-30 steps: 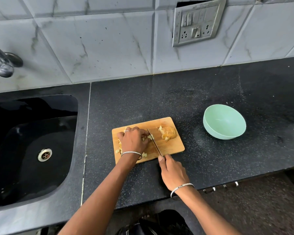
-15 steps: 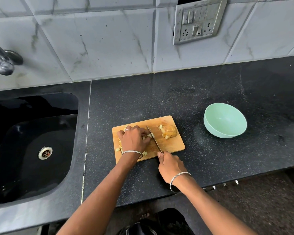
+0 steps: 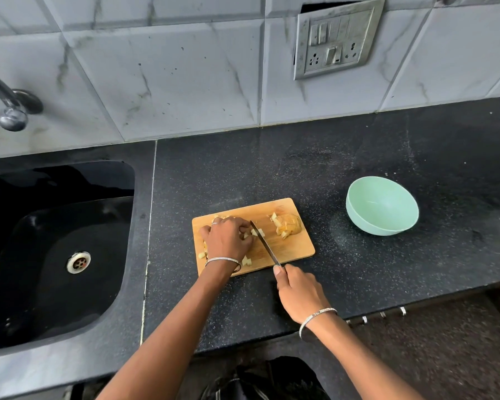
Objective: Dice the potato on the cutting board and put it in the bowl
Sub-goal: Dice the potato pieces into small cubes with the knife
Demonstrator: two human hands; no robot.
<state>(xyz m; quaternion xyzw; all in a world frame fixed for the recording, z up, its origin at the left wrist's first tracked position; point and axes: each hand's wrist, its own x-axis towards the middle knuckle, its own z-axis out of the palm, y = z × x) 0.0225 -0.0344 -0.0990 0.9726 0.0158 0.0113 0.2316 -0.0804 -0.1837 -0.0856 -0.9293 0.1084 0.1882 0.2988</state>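
Risk: left hand (image 3: 227,241) curled on potato (image 3: 255,232) lies beside the knife (image 3: 264,244) the right hand (image 3: 299,293) grips. A slip could cut that hand.

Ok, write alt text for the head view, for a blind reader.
From above, a person's left hand holds potato pieces on a wooden cutting board while the right hand grips a knife, its blade angled across the board. An empty mint-green bowl sits to the right on the black counter; a black sink lies to the left.
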